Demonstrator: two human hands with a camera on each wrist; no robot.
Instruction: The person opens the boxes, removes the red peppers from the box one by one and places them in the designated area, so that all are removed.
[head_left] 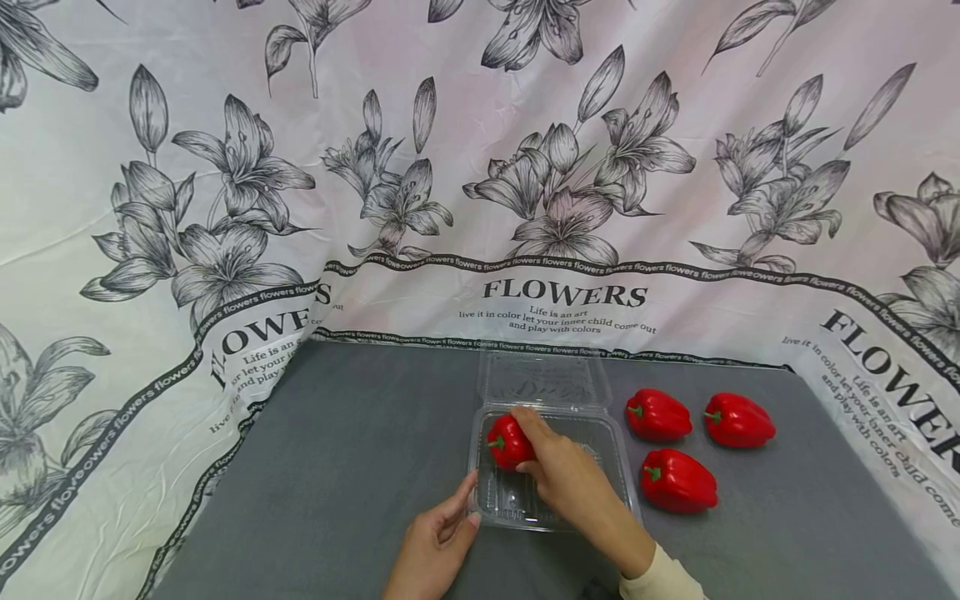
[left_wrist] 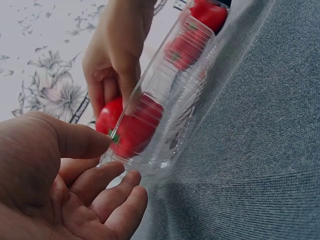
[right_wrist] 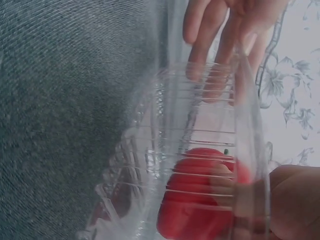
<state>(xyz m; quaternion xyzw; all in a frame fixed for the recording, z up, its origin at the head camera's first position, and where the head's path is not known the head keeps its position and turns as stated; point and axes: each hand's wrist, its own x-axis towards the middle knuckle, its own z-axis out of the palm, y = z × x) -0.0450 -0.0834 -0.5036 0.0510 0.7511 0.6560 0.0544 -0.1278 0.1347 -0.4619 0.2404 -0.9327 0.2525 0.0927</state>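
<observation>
In the head view, my right hand (head_left: 570, 483) grips a red bell pepper (head_left: 507, 446) with a green stem from above. The pepper is inside the left back part of a clear plastic container (head_left: 517, 502), whose hinged lid (head_left: 543, 379) lies folded back. At the container's left front corner, my left hand (head_left: 435, 546) pinches the rim. The left wrist view shows that thumb on the rim and the fingers on the outer side. Through the ribbed clear wall in the right wrist view, the pepper (right_wrist: 192, 200) appears with right fingers against it.
Right of the container lie three more red bell peppers: one at back left (head_left: 658, 415), one at back right (head_left: 739, 420) and one nearer (head_left: 678, 481). A grey cloth (head_left: 360, 450) covers the table. Flower-printed curtain (head_left: 405, 300) hangs behind and along both sides.
</observation>
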